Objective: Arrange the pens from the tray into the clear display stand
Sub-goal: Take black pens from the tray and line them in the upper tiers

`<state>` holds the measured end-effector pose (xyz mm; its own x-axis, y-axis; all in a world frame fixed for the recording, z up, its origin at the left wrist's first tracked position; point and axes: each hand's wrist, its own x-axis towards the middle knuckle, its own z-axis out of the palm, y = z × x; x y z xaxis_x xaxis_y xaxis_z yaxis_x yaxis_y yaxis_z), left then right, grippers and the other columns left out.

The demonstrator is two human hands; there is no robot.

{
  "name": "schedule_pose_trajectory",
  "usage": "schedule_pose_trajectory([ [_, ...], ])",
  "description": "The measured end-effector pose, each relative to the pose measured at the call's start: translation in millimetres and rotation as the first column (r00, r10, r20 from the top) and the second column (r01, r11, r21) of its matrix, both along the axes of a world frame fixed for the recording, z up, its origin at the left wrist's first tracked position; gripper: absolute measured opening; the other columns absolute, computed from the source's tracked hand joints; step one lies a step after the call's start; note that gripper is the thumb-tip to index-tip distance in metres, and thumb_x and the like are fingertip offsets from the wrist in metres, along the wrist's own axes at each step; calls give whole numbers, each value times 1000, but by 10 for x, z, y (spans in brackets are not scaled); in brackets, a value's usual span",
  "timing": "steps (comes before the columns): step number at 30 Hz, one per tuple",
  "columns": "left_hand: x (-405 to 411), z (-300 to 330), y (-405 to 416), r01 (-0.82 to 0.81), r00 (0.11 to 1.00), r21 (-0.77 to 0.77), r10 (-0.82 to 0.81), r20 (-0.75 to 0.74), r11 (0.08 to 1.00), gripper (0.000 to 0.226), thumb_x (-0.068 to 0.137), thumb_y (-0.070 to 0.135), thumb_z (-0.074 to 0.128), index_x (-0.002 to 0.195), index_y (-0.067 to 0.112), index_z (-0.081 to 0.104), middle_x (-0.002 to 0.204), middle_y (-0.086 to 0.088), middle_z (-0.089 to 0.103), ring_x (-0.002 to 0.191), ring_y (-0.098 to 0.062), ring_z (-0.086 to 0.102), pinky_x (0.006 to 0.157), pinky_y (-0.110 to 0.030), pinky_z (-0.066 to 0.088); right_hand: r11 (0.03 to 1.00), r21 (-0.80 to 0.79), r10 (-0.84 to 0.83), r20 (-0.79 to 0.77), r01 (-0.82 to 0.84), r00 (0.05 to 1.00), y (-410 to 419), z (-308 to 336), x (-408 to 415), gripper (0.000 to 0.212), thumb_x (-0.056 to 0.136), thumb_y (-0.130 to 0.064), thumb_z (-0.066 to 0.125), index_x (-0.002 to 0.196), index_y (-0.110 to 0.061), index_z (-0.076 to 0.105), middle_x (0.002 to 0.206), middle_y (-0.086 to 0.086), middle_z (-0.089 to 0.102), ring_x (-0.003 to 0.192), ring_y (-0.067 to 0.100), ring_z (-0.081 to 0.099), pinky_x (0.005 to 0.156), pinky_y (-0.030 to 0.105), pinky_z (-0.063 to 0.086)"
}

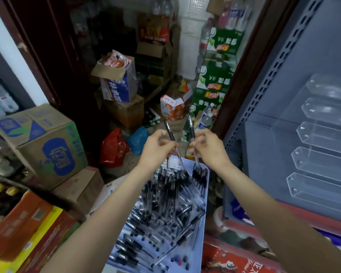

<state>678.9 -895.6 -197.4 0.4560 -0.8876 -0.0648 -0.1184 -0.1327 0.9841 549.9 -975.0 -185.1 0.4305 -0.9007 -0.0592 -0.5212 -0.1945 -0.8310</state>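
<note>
A pale blue tray below me holds a heap of several black-capped clear pens. My left hand grips one black pen above the tray's far end, its dark end pointing up and away. My right hand holds another pen the same way, close beside the first. The clear display stand with several empty angled slots sits on the grey shelf to the right.
Cardboard boxes stack at the left, with orange and yellow cartons in front. Red and blue bags and green drink cases crowd the floor ahead. A perforated grey shelf upright borders the stand.
</note>
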Motion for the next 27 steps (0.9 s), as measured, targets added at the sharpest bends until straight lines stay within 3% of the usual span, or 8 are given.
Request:
schedule_pose_trajectory([
  [3,-251,253,-211,36,994,-119,-23,109,992,18,91,11,55,109,6,58,87,-18,66,80,-21,63,79,-39,53,998,44,-40,130,34,991,-41,302,-241,28,94,-3,48,121,-10,48,86,3,63,80,11,65,80,40,57],
  [6,-609,498,-399,85,986,-239,-47,160,967,25,95,13,52,119,7,57,94,-6,63,79,-2,62,68,-11,49,996,50,-84,256,73,963,-70,556,-613,10,93,-6,53,95,-16,51,91,9,68,90,17,66,81,42,57],
  [8,-897,631,-512,133,977,-289,-76,198,948,27,96,18,50,122,13,56,107,2,61,93,-4,59,79,-15,48,994,8,-107,305,110,946,-103,698,-903,14,90,-11,58,82,-20,51,89,10,70,89,21,66,83,43,55],
  [10,-1222,741,-614,214,947,-312,-118,299,926,25,98,23,46,122,23,53,107,12,58,99,-3,54,83,-17,42,985,-82,-116,347,154,931,-140,830,-1237,16,86,-13,64,76,-20,53,80,3,64,77,16,61,74,35,53],
  [14,-1929,914,-791,344,870,-339,-161,466,876,17,99,23,41,113,27,50,83,8,62,77,-9,58,70,-18,42,975,-80,-140,508,208,850,-214,1038,-1956,16,86,-4,62,77,-14,55,68,0,59,55,-1,57,55,16,45],
  [18,-2627,1050,-908,433,813,-331,-205,545,838,16,100,20,41,107,31,49,67,10,61,58,1,57,61,-15,45,983,3,-143,651,185,746,-350,1128,-2662,7,87,3,59,91,-2,59,77,7,67,60,5,65,63,16,52],
  [23,-3218,1182,-1086,447,742,-286,-173,647,848,19,99,24,41,115,27,51,65,2,51,60,-11,47,56,-17,33,982,54,-167,704,181,690,-536,1186,-3434,13,88,1,57,97,-9,56,84,13,69,69,17,69,76,27,55],
  [27,-3508,1314,-1257,463,686,-216,-193,702,859,19,98,24,44,116,26,53,69,6,57,64,1,51,63,-13,38,982,34,-154,725,188,671,-753,1283,-3991,9,89,0,57,87,-9,59,75,10,68,65,16,69,67,20,55],
])
